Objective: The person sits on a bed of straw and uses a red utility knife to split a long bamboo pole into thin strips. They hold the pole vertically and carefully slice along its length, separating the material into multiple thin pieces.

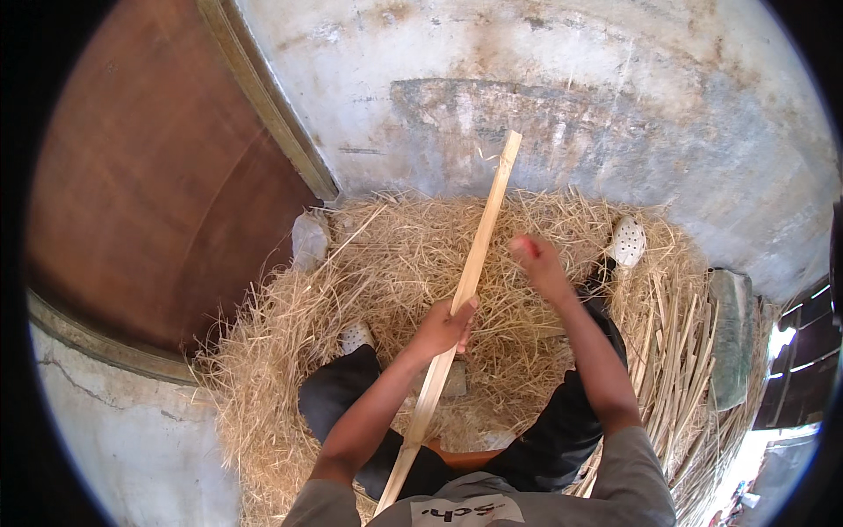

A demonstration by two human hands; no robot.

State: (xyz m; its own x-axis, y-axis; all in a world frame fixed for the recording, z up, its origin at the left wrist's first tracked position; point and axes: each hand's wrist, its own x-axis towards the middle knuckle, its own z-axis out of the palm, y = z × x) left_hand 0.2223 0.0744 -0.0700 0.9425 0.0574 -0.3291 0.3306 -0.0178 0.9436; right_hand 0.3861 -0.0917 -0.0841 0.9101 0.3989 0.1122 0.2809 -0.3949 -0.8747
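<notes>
A long pale slat of split bamboo or wood [485, 233] slants up from my lap toward the wall. Around its middle my left hand [446, 328] is closed, thumb on the upper face. To the right of the slat and apart from it, my right hand [539, 265] is raised and closed. Something red shows at its fingers; motion blur hides what kind of thing it is. Small curled shavings [486, 156] hang in the air beside the slat's far end.
Straw-like shavings [413, 241] are heaped around my legs. Thin sticks [672, 351] lie in a bundle at right, beside a greenish block-like object [731, 338]. A stained wall [562, 114] rises ahead; a brown door [158, 176] is at left. White dotted shoes [627, 241] are on my feet.
</notes>
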